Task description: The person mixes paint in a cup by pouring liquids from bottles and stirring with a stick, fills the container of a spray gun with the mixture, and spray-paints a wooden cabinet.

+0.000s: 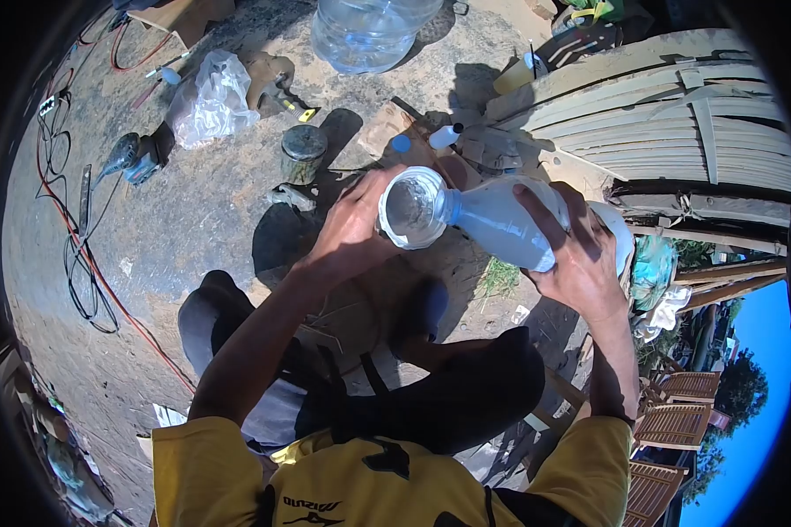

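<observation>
My left hand is wrapped around a round white-rimmed cup, its opening turned toward me; what it contains is hard to make out. In my right hand is a translucent plastic bottle, tipped on its side, its contents whitish. The bottle's mouth is at the cup's right rim; whether liquid is flowing I cannot tell. Beyond the cup are a small white bottle with a dark cap and a loose blue cap. A dirty tin can stands left of them.
A large clear plastic jug stands at the top. On the left lie a clear plastic bag, a blue power tool and a trailing orange cable. Stacked wooden strips are at the right, slatted wooden chairs lower down.
</observation>
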A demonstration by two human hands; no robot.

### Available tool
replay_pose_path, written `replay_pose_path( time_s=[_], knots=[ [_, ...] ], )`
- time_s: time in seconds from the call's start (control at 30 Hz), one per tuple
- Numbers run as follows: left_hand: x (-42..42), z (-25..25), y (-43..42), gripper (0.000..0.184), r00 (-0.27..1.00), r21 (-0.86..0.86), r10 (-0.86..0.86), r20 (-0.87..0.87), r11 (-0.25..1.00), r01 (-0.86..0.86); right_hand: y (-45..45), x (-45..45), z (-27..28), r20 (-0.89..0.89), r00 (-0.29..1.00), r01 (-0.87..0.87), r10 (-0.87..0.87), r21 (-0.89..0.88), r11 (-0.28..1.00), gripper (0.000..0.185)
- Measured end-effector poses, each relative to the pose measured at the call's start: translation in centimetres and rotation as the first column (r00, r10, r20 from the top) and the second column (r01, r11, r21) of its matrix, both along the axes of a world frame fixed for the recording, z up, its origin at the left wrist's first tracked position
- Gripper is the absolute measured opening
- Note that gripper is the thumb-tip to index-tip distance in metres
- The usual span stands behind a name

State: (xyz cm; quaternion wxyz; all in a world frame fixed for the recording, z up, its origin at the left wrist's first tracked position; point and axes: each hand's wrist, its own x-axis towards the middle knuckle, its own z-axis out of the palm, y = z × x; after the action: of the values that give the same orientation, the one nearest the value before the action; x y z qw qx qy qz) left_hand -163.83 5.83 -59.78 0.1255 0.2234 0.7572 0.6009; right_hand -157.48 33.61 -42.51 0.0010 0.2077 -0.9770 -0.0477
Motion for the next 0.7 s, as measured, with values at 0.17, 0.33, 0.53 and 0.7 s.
replay_pose_path(
  time_s=[0.17, 0.33, 0.53, 0.7],
  knots=[
    [0.2, 0.0, 0.2, 0.085, 1.0, -0.025, 0.004, -0.015, 1.0, -0.004, -0.4, 0.1, 0.6, 0.017, 1.0, 0.008, -0.009, 0.051, 0.999, 0.108],
    [0.3, -0.5, 0.5, 0.084, 0.999, -0.008, 0.005, -0.034, 1.0, -0.005, -0.4, 0.2, 0.7, -0.007, 1.0, -0.017, 0.017, 0.057, 0.998, 0.109],
    [0.4, -1.2, 1.0, 0.085, 0.998, 0.009, 0.021, -0.055, 1.0, -0.02, -0.3, 0.3, 0.7, -0.027, 0.999, -0.015, 0.017, 0.09, 0.996, 0.111],
    [0.4, -1.4, 1.1, 0.082, 0.999, 0.038, -0.011, -0.046, 0.999, 0.013, -0.5, 0.4, 0.9, -0.025, 1.0, 0.016, -0.012, 0.162, 0.987, 0.112]
  ],
)
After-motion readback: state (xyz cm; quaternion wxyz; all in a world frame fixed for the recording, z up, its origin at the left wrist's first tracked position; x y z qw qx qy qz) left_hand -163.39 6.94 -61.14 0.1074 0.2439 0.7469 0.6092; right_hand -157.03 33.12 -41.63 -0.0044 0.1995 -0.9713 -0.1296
